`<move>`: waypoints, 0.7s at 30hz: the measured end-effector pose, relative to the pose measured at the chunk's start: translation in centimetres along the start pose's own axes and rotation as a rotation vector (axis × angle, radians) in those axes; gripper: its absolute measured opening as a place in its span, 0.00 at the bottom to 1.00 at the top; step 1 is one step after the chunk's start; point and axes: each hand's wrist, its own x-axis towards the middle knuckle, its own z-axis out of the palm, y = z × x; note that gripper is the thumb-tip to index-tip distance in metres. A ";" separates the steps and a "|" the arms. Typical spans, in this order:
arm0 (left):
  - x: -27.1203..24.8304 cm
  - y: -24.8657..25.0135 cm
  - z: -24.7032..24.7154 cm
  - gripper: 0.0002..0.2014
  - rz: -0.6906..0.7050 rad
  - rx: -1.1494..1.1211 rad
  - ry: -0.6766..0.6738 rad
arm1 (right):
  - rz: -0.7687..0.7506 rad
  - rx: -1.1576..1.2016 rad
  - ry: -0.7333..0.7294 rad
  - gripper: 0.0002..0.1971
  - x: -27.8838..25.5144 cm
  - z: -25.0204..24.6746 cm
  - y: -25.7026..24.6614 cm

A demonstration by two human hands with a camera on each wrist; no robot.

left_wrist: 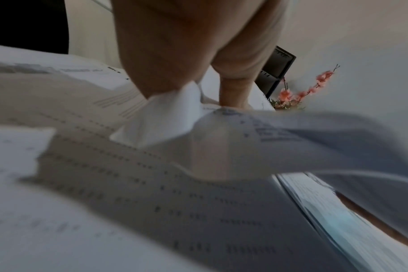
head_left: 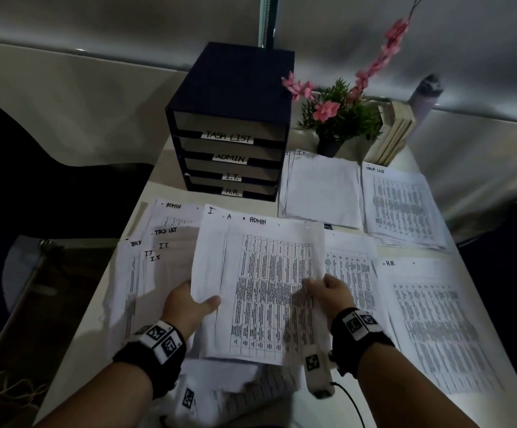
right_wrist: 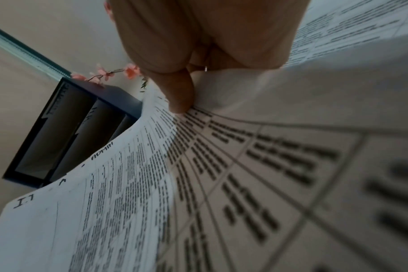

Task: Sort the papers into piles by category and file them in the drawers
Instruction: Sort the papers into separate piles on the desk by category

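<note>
Head view: left hand (head_left: 186, 307) and right hand (head_left: 331, 291) both pinch 1 printed sheet marked ADMIN (head_left: 260, 291), fingers clamped on its left and right edges, lifted over the counter (head_left: 384, 251). Drawer unit (head_left: 229, 125) with 4 labelled drawers stands behind the sheet. Right of the unit lie an I.T. pile (head_left: 322, 189) and a TASK LIST pile (head_left: 402, 205); an H.R. pile (head_left: 436, 329) lies nearer. Unsorted papers (head_left: 158, 257) lie left of the sheet.

ADMIN sheet (head_left: 260, 285) lifted; labelled piles (head_left: 405, 202) on desk; drawers (head_left: 232, 159) shut
</note>
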 end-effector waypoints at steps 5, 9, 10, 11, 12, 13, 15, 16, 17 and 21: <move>-0.3 1.1 1.5 0.14 0.023 -0.014 0.077 | -0.027 -0.047 0.050 0.08 0.6 -2.5 0.8; -0.4 1.5 2.6 0.15 0.047 -0.032 0.097 | -0.033 -0.031 0.005 0.09 0.3 -3.7 0.6; -0.6 1.7 3.0 0.15 0.043 -0.039 0.078 | -0.034 -0.011 -0.017 0.08 0.0 -3.9 0.4; -0.8 1.9 3.4 0.14 0.039 -0.042 0.050 | -0.029 0.027 -0.039 0.07 -0.3 -4.0 0.2; -1.1 2.1 3.9 0.13 0.036 -0.042 0.031 | -0.017 0.071 -0.065 0.06 -0.6 -4.2 0.0; -1.2 2.2 4.3 0.11 0.036 -0.042 0.029 | -0.017 0.092 -0.057 0.06 -0.5 -4.3 0.0; -1.2 2.3 4.6 0.10 0.039 -0.037 0.079 | -0.042 0.040 0.038 0.15 0.4 -4.9 0.4; -1.2 2.4 4.6 0.12 0.041 -0.021 0.112 | -0.054 -0.004 0.090 0.17 0.8 -5.3 0.5; -1.1 2.4 4.5 0.13 0.040 0.002 0.143 | -0.069 -0.040 0.133 0.18 1.2 -5.9 0.7; -0.8 2.0 3.5 0.13 0.004 0.022 0.234 | -0.109 -0.204 0.260 0.20 2.0 -8.6 1.1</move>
